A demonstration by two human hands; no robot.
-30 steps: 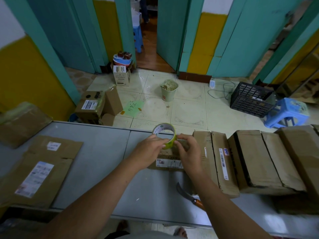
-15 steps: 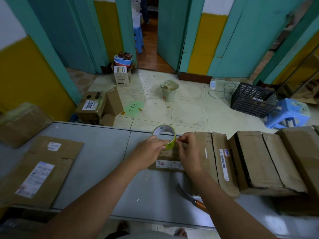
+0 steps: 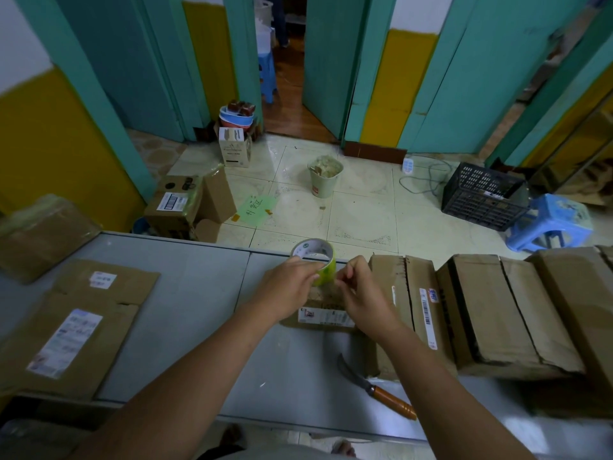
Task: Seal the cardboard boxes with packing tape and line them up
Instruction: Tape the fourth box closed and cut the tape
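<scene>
At frame centre, the left hand (image 3: pixel 288 287) is gripping the green-sided packing tape roll (image 3: pixel 315 260) while the right hand (image 3: pixel 360 290) is pinching at its edge, probably freeing the end above the small brown cardboard box (image 3: pixel 326 313).

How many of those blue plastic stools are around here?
2. One blue stool stands on the tiles at far right, beside the black crate. A second stool sits beyond the open doorway, on the wooden floor. Others may be hidden behind the doors.
</scene>
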